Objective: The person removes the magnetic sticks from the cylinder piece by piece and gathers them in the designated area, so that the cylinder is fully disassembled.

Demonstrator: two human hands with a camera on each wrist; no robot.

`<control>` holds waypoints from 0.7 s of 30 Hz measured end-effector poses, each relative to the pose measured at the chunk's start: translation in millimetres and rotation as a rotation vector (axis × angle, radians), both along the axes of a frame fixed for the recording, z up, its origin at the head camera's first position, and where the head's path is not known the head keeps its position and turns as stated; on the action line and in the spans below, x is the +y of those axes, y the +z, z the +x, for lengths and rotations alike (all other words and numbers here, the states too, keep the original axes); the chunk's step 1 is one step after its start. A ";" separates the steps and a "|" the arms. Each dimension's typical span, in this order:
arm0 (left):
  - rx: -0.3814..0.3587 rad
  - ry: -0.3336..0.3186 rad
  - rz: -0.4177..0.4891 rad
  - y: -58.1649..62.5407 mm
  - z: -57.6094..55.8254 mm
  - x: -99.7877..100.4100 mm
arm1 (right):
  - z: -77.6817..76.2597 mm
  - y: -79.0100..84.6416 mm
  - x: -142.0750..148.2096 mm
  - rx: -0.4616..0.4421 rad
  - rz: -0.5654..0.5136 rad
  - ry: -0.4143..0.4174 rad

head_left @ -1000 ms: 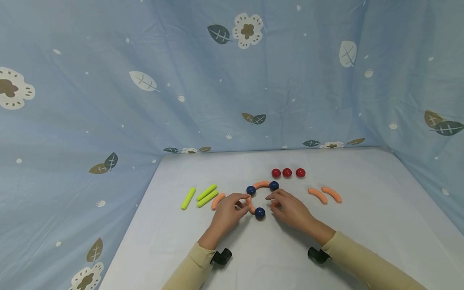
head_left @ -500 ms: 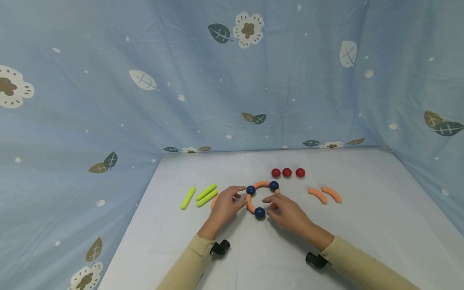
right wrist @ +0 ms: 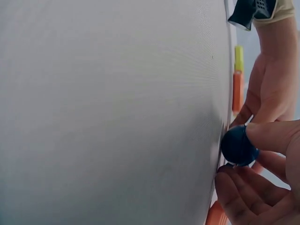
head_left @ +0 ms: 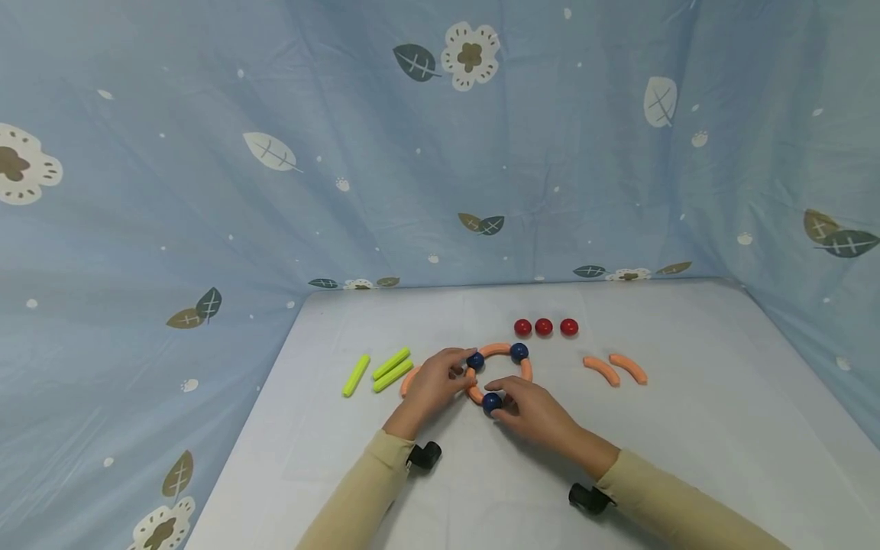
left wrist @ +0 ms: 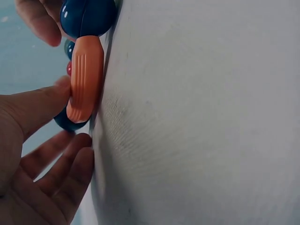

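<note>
A ring of orange curved rods and blue balls lies on the table. My left hand [head_left: 435, 383] is at its left side, thumb on the left orange curved rod [left wrist: 86, 77] and index finger at the far-left blue ball [head_left: 476, 362]. My right hand [head_left: 535, 411] pinches the near blue ball [head_left: 490, 403] between thumb and fingers; the right wrist view shows this blue ball [right wrist: 236, 146] against the thumb. The far-right blue ball [head_left: 519, 351] joins the top rod [head_left: 495, 349] and the right rod [head_left: 526, 370]. The right rod's near end is hidden behind my right hand.
Three red balls [head_left: 544, 327] sit behind the ring. Two loose orange curved rods [head_left: 601, 372] lie to the right. On the left are three yellow-green sticks [head_left: 393, 376] and another orange rod [head_left: 409, 381], partly hidden by my left hand. A blue patterned curtain [head_left: 440, 153] hangs behind.
My left hand let go of the left rod, then closed in on it and the far-left ball. My right hand moved from the right rod down and left onto the near ball.
</note>
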State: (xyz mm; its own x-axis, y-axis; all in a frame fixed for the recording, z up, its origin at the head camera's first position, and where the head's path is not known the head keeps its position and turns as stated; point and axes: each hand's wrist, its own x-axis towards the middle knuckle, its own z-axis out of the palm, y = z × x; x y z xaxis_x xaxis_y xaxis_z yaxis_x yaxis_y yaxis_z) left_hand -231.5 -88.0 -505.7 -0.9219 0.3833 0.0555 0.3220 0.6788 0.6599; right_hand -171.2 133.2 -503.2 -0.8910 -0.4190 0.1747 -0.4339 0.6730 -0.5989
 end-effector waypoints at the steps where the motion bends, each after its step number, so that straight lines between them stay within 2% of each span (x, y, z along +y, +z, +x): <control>1: 0.001 -0.001 0.001 0.1 -0.5 0.1 | -0.3 -0.1 -0.5 0.000 0.002 0.006; 7: 0.012 -0.010 -0.006 0.8 -3.4 1.2 | -2.2 -0.4 -2.9 0.021 0.021 0.031; 21: 0.005 0.007 -0.014 -1.5 -3.4 2.2 | -1.1 -2.0 -6.5 0.000 0.048 0.011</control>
